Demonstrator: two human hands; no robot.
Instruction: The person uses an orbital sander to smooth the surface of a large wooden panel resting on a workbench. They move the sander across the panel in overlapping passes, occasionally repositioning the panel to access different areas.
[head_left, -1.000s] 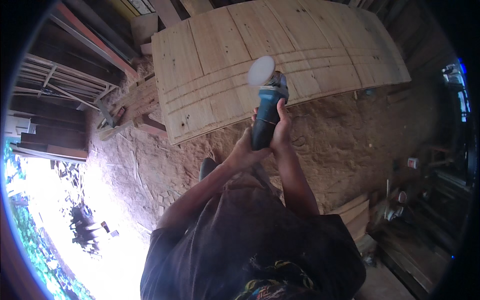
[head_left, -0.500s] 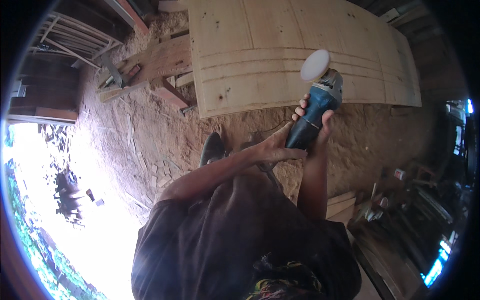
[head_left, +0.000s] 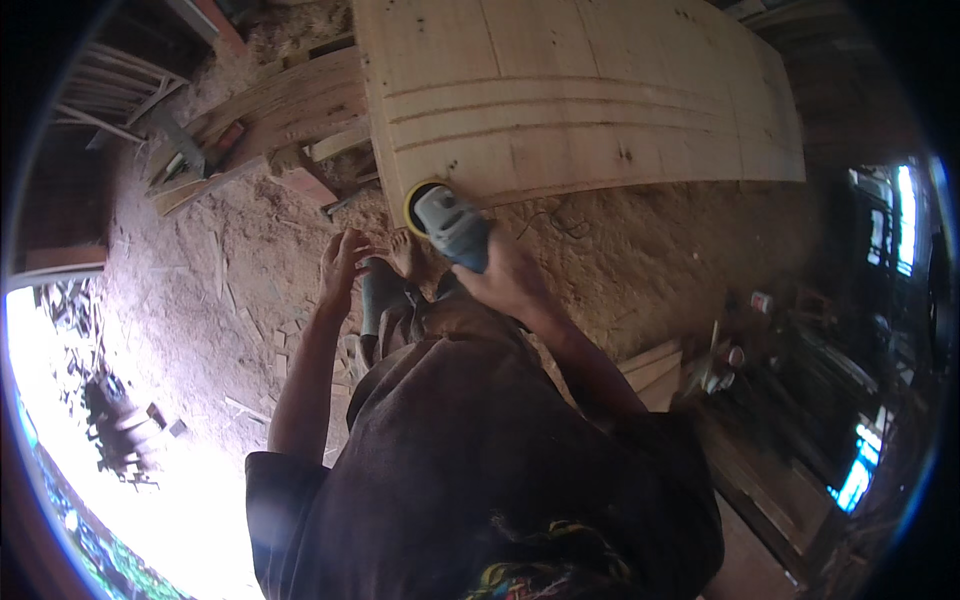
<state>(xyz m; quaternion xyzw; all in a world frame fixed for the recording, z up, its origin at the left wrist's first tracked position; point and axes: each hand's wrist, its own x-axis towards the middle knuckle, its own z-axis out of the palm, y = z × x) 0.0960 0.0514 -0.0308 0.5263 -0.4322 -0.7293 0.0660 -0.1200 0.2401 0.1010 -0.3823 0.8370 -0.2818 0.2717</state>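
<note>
Now | right hand [head_left: 508, 282] fingers grip blue-grey angle grinder [head_left: 452, 227] | left hand [head_left: 341, 266] spread, empty

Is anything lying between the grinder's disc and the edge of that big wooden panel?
Nothing visible. The right hand holds the angle grinder, whose disc sits right at the near edge of the wooden panel. The left hand hangs free beside it.
</note>
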